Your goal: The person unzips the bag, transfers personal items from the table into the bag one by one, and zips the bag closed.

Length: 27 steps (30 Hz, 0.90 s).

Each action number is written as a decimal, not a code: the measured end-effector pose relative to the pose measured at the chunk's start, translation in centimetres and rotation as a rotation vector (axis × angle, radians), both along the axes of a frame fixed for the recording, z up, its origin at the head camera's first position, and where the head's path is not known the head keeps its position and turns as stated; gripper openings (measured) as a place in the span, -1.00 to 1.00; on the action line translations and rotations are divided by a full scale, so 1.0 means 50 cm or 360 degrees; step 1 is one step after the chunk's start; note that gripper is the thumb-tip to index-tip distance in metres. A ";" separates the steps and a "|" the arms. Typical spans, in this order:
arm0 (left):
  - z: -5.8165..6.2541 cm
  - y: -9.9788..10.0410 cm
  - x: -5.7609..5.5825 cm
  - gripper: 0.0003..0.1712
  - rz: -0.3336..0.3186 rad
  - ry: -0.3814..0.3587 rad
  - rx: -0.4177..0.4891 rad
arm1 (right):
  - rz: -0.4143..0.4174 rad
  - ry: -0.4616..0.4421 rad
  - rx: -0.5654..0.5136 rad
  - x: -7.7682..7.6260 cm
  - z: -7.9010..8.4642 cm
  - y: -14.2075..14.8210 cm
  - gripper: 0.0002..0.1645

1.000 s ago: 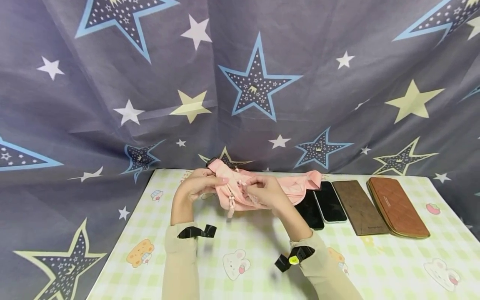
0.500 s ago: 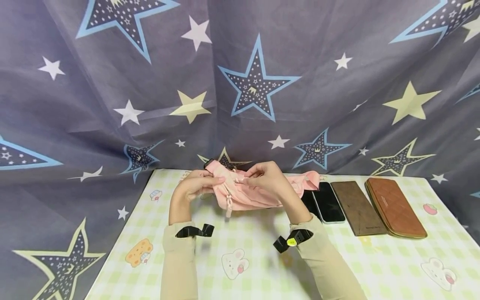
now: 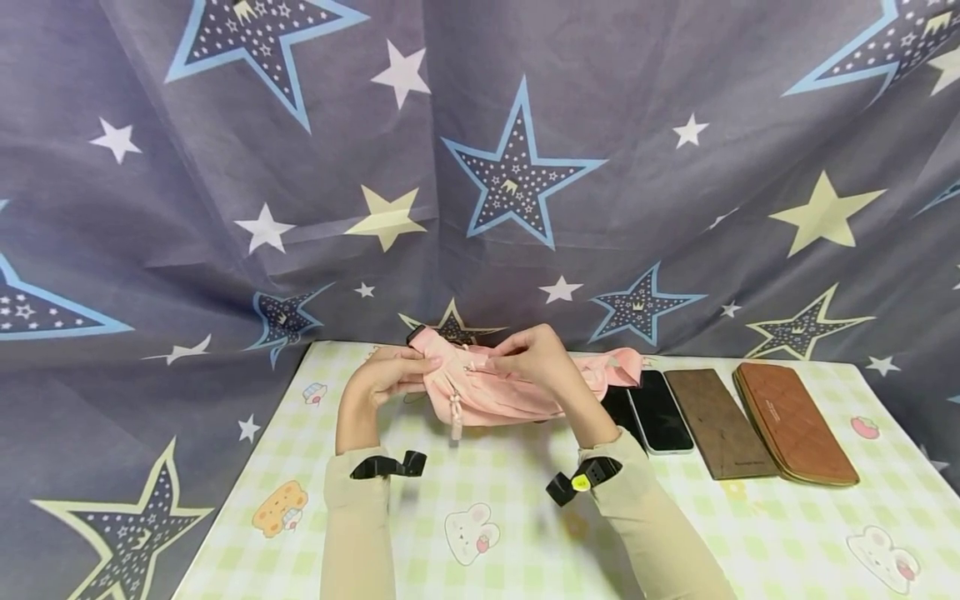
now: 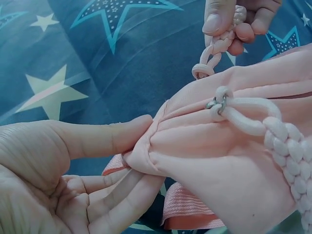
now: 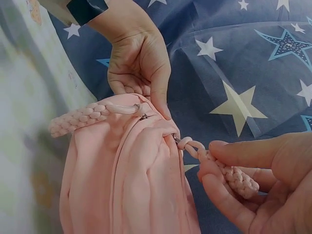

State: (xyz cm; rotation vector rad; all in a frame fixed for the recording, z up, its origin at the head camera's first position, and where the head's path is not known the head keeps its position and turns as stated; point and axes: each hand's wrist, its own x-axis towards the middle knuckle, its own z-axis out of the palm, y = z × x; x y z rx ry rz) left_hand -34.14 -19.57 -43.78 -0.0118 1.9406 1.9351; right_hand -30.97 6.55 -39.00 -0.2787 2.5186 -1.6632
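A pink waist bag (image 3: 510, 398) is held up over the back of the table, its strap reaching right. Its left end is pinched between the thumb and fingers of my left hand (image 3: 384, 375), seen close in the left wrist view. My right hand (image 5: 258, 180) pinches a braided zipper pull (image 5: 239, 180) at the bag's upper edge, the cord loop stretched toward the slider. A second braided zipper pull (image 4: 287, 151) dangles from the front zip, untouched. In the left wrist view the upper zip's opening is hidden behind the bag's edge.
Right of the bag lie a black phone (image 3: 621, 410), partly covered, and another phone (image 3: 663, 414). Beside them are a flat brown wallet (image 3: 722, 427) and a quilted brown zip wallet (image 3: 797, 423). A star-patterned curtain (image 3: 495, 275) hangs behind the checked table (image 3: 300, 450).
My right hand has risen slightly, from the bag's front toward its upper edge, and more of the front shows. My left hand keeps its hold on the end.
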 end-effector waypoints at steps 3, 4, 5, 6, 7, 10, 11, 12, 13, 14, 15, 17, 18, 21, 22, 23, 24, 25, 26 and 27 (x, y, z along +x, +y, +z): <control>-0.001 0.000 0.000 -0.86 0.0027 0.0007 -0.0048 | 0.0020 0.0044 0.0001 -0.003 -0.004 -0.004 -0.86; 0.000 0.001 0.001 -0.84 0.0043 0.0008 -0.0058 | 0.0029 0.0058 0.0003 -0.005 -0.006 -0.006 -0.86; -0.001 0.001 0.001 -0.82 0.0053 0.0012 -0.0067 | 0.0033 0.0069 0.0011 -0.006 -0.007 -0.007 -0.87; -0.001 0.001 0.001 -0.80 0.0067 0.0013 -0.0077 | 0.0034 0.0076 0.0020 -0.006 -0.009 -0.009 -0.87; -0.001 0.001 0.001 -0.78 0.0082 0.0015 -0.0082 | 0.0033 0.0080 0.0029 -0.007 -0.010 -0.010 -0.88; -0.002 0.004 0.001 -0.73 0.0118 0.0015 -0.0090 | 0.0016 0.0075 0.0055 -0.006 -0.013 -0.009 -0.91; -0.003 0.004 0.001 -0.71 0.0129 0.0011 -0.0091 | 0.0006 0.0076 0.0059 -0.005 -0.014 -0.008 -0.91; -0.003 0.004 0.001 -0.70 0.0136 0.0013 -0.0082 | -0.0001 0.0080 0.0060 -0.005 -0.014 -0.007 -0.92; -0.004 0.005 0.000 -0.70 0.0146 0.0013 -0.0084 | -0.0007 0.0081 0.0057 -0.006 -0.015 -0.006 -0.92; -0.006 0.005 -0.001 -0.71 0.0153 0.0015 -0.0087 | -0.0014 0.0086 0.0055 -0.006 -0.017 -0.004 -0.92; -0.007 0.005 -0.002 -0.74 0.0162 0.0017 -0.0089 | -0.0021 0.0089 0.0050 -0.006 -0.018 -0.003 -0.92; -0.009 0.004 -0.003 -0.82 0.0181 0.0018 -0.0085 | -0.0040 0.0087 0.0028 -0.009 -0.021 0.001 -0.91; -0.010 0.004 -0.004 -0.85 0.0193 0.0018 -0.0085 | -0.0051 0.0080 0.0016 -0.010 -0.023 0.003 -0.91; -0.013 0.000 -0.005 -0.92 0.0232 0.0005 -0.0076 | -0.0078 0.0039 -0.0030 -0.012 -0.027 0.010 -0.90; -0.013 -0.001 -0.005 -0.93 0.0236 0.0003 -0.0072 | -0.0083 0.0019 -0.0046 -0.014 -0.028 0.012 -0.90; -0.014 -0.002 -0.005 -0.93 0.0239 0.0001 -0.0069 | -0.0086 0.0000 -0.0059 -0.015 -0.029 0.014 -0.90; -0.015 -0.003 -0.006 -0.93 0.0241 -0.0001 -0.0064 | -0.0089 -0.0016 -0.0062 -0.017 -0.029 0.016 -0.90; -0.016 -0.004 -0.007 -0.93 0.0238 0.0001 -0.0059 | -0.0087 -0.0024 -0.0065 -0.018 -0.029 0.018 -0.90; -0.017 -0.004 -0.008 -0.92 0.0230 0.0005 -0.0057 | -0.0085 -0.0033 -0.0070 -0.020 -0.029 0.020 -0.90; -0.017 -0.004 -0.009 -0.91 0.0226 0.0006 -0.0050 | -0.0080 -0.0037 -0.0067 -0.022 -0.027 0.023 -0.90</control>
